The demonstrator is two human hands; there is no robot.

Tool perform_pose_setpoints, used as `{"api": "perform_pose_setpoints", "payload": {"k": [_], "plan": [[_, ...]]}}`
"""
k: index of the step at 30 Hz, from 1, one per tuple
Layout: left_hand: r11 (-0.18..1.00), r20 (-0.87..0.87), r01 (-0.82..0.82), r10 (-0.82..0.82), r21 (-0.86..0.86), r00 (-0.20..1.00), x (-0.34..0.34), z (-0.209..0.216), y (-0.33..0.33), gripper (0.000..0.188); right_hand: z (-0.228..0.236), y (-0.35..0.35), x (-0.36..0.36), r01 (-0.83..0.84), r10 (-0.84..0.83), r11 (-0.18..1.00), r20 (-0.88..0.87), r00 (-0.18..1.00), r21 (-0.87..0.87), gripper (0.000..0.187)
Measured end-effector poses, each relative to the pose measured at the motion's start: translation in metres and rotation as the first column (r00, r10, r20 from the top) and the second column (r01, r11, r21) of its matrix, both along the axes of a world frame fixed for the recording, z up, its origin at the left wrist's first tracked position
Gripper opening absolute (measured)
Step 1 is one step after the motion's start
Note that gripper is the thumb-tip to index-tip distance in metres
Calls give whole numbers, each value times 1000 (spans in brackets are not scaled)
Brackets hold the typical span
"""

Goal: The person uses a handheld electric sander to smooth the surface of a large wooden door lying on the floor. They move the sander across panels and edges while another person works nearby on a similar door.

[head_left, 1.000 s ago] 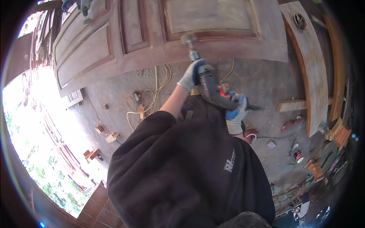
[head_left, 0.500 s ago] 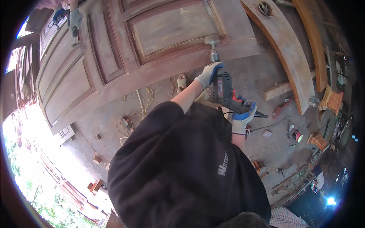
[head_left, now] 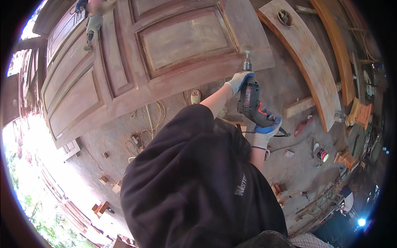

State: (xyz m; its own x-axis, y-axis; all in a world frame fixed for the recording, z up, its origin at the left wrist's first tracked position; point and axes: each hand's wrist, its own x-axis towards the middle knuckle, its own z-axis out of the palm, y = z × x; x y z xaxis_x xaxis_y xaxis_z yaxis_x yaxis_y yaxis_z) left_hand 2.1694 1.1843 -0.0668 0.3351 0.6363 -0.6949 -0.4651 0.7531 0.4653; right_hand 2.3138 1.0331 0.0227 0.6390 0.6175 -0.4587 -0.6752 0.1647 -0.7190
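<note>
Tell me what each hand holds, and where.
The left hand grips the power drill just behind its chuck; the right hand holds its rear handle.

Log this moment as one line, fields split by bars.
left hand: gloved, around front of drill | right hand: gloved, on drill's rear | drill: over door, contact unclear | right of door: curved board

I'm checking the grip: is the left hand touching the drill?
Touching. The head view shows the left hand wrapped around the drill, just behind its chuck.
</note>
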Motion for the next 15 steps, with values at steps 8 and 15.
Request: {"api": "perform_pose_setpoints", "payload": {"k": [8, 15], "plan": [[968, 344, -66, 150, -243, 927, -48, 47, -73, 22, 35, -10, 24, -346, 345, 938, -56, 937, 1, 24], [764, 325, -591, 645, -259, 692, -60, 119, -140, 30, 61, 57, 31, -816, 829, 550, -2, 559, 181, 20]]}}
